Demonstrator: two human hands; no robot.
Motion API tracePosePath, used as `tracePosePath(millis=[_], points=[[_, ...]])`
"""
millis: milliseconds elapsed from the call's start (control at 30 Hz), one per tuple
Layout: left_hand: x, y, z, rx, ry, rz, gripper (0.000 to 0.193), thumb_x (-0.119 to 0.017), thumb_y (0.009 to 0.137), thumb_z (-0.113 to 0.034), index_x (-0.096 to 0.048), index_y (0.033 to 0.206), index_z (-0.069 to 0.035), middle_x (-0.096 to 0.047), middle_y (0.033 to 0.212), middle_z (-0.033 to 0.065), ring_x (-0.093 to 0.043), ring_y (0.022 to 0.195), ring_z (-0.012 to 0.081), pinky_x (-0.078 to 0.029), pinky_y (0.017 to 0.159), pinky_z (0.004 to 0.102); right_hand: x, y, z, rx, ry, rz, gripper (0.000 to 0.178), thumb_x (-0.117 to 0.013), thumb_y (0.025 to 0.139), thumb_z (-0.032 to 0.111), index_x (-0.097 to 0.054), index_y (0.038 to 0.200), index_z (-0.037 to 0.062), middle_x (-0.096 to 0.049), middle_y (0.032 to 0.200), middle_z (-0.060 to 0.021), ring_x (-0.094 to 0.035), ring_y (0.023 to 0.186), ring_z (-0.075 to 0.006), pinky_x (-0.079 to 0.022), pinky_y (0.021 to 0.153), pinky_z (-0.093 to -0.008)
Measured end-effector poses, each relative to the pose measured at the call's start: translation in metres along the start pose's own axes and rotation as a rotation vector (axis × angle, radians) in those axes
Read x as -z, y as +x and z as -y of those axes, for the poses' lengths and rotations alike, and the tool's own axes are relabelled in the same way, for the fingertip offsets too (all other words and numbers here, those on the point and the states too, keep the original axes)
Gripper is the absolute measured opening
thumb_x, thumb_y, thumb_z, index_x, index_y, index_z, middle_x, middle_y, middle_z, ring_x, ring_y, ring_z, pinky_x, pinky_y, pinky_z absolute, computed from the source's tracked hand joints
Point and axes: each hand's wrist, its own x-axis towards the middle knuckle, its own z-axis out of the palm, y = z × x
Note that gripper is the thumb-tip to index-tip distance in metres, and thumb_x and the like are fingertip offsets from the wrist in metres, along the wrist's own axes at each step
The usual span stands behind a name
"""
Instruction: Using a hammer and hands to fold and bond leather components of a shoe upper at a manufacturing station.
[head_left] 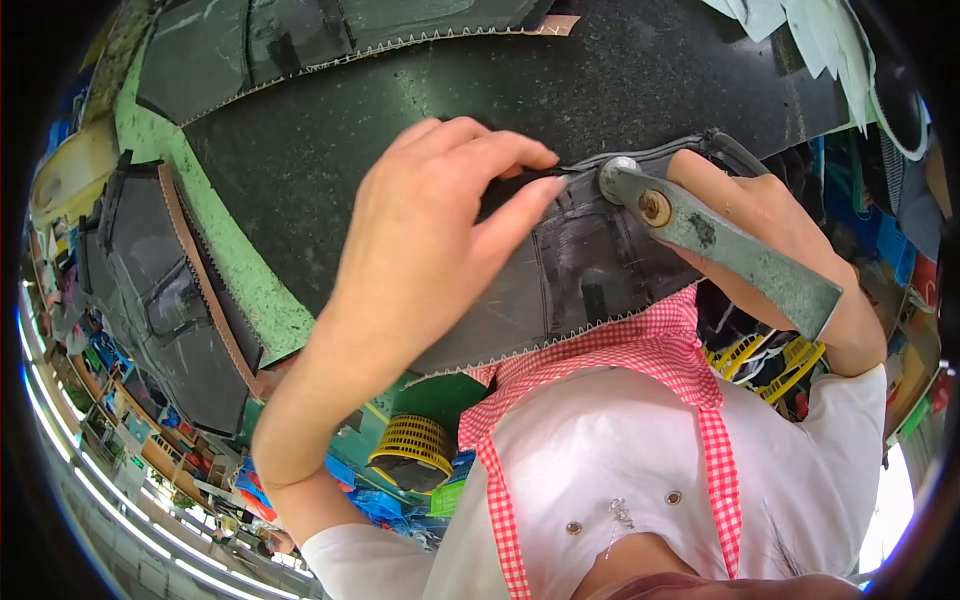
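Note:
A dark grey stitched panel [500,310] lies at the near edge of the black work surface, its lower rim zigzag-stitched. Along its far edge, the thumb and forefinger of my left hand [430,200] pinch the folded black rim. My right hand [770,220] is closed beneath a grey metal hammer [740,255], whose handle is mostly hidden behind the head. The hammer's small round face rests on or just over the panel's far edge, to the right of my left fingertips. Whether the two touch is hard to tell.
Another dark panel [300,40] with a zigzag edge lies at the far left of the black work surface [400,110]. More such pieces [170,300] are stacked on the left. White sheets [790,40] sit far right. A yellow basket [412,450] stands below.

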Motion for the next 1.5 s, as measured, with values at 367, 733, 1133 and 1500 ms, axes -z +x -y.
tracePosePath(millis=[367, 733, 1133, 1500], points=[[-0.010, 0.001, 0.027, -0.363, 0.173, -0.172, 0.014, -0.077, 0.074, -0.015, -0.074, 0.087, -0.012, -0.064, 0.085, 0.0000, -0.058, 0.082, 0.0217, -0.048, 0.068, 0.0354, 0.023, 0.016, 0.020, 0.036, -0.061, -0.126, 0.027, -0.073, 0.088, 0.011, -0.053, 0.104, 0.0032, -0.058, 0.076, -0.0147, -0.065, 0.067, -0.0341, -0.049, 0.059, -0.0398], [-0.009, 0.003, 0.021, -0.608, 0.355, -0.263, 0.009, -0.069, 0.069, -0.010, -0.064, 0.076, -0.011, -0.053, 0.079, 0.0011, -0.053, 0.081, 0.0206, -0.044, 0.065, 0.0345, 0.014, 0.026, 0.022, -0.044, -0.049, 0.095, 0.025, -0.068, 0.092, 0.009, -0.047, 0.105, 0.0015, -0.055, 0.077, -0.0176, -0.060, 0.069, -0.0435, -0.044, 0.054, -0.0441], [0.010, -0.002, 0.041, -0.442, 0.192, -0.130, 0.026, -0.083, 0.061, -0.015, -0.075, 0.085, -0.019, -0.063, 0.091, -0.0036, -0.056, 0.092, 0.0241, -0.043, 0.077, 0.0380, 0.014, 0.042, 0.019, 0.075, -0.137, 0.070, 0.026, -0.065, 0.089, 0.011, -0.050, 0.108, 0.0024, -0.050, 0.073, -0.0173, -0.056, 0.067, -0.0427, -0.043, 0.056, -0.0435], [-0.001, -0.021, 0.033, -0.440, 0.312, -0.244, 0.021, -0.079, 0.063, -0.017, -0.073, 0.083, -0.017, -0.063, 0.092, -0.0041, -0.057, 0.094, 0.0225, -0.041, 0.083, 0.0400, 0.001, 0.047, 0.025, 0.189, -0.224, -0.090, 0.023, -0.063, 0.091, 0.006, -0.048, 0.108, 0.0034, -0.054, 0.073, -0.0175, -0.059, 0.066, -0.0406, -0.045, 0.056, -0.0430]])
